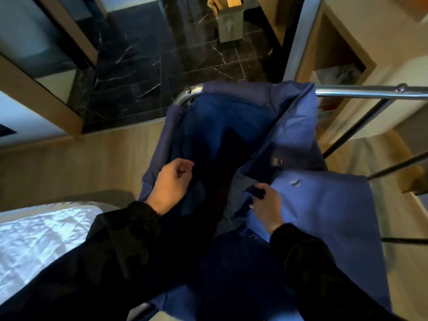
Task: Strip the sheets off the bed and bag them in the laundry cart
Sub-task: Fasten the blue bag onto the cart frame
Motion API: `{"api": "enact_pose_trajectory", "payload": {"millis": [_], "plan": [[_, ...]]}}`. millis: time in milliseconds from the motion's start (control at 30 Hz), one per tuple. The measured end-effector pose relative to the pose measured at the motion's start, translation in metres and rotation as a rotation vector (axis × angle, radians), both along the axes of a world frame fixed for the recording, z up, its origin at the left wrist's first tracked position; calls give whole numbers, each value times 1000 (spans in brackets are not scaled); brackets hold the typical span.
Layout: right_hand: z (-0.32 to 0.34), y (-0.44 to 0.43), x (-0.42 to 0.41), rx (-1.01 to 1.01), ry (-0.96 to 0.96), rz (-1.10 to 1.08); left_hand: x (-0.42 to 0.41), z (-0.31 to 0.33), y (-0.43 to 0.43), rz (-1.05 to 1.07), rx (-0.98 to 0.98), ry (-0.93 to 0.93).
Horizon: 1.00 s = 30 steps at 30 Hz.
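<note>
A blue cloth laundry bag (324, 205) hangs in the chrome frame of the laundry cart (361, 91), right in front of me. Its mouth gapes dark in the middle, and I see no sheets inside. My left hand (170, 184) grips the bag's left edge with curled fingers. My right hand (266, 206) pinches a dark fold of the bag's right edge, beside a metal snap. A white quilted bed (41, 239) lies at the lower left. Both my sleeves are black.
Black marble floor (162, 66) lies beyond the cart, with a small metal bin (230, 24) on it. Wood-framed glass panels (46, 84) stand at the left. An open wooden shelf unit (333, 54) stands at the right. Light wood flooring (81, 158) lies between bed and cart.
</note>
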State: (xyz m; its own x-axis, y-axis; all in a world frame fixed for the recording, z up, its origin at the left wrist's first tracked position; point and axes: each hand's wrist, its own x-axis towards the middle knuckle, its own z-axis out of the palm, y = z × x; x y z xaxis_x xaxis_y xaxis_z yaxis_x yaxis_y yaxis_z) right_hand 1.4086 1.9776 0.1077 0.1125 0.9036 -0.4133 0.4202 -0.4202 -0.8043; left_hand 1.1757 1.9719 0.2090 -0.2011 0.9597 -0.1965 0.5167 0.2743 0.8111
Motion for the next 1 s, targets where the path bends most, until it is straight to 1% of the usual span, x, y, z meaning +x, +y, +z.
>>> {"api": "enact_pose_trajectory", "payload": {"millis": [100, 267, 300, 367, 400, 433, 500, 567, 600, 667, 700, 733, 767, 800, 833, 900, 933, 1000], "plan": [[-15, -5, -3, -19, -145, 38, -4, 0, -2, -6, 20, 13], [-18, -4, -13, -44, -175, 100, -6, 4, -2, 14, 52, 45], [-13, -3, -16, -54, -189, 122, -7, 6, -3, 28, 58, 23], [2, -2, -27, -58, -195, 161, -10, 18, -5, 94, 58, -87], [11, 0, -37, -19, -174, 181, -14, 24, -6, 135, 67, -137], [23, 1, -49, 26, -141, 199, -21, 28, -6, 175, 92, -148], [48, 4, -77, 93, -81, 262, -40, 33, -10, 259, 163, -35], [75, 3, -107, 218, -51, 396, -63, 31, -17, 364, 206, 99], [89, 1, -121, 304, -44, 479, -72, 30, -20, 406, 190, 126], [113, -1, -147, 509, -97, 647, -92, 23, -26, 405, 14, 121], [122, -1, -161, 597, -155, 736, -102, 19, -28, 368, -121, 51], [129, 0, -174, 655, -223, 837, -109, 18, -32, 315, -261, -72], [133, 3, -187, 663, -295, 958, -116, 17, -36, 261, -393, -195], [136, 8, -199, 621, -385, 1095, -120, 18, -41, 208, -491, -284], [138, 12, -211, 547, -490, 1227, -122, 19, -46, 157, -550, -325], [137, 19, -228, 371, -687, 1419, -121, 22, -54, 49, -617, -354], [136, 20, -233, 310, -757, 1475, -120, 22, -57, -6, -644, -356], [131, 19, -238, 296, -843, 1517, -121, 14, -65, -78, -678, -390]]}}
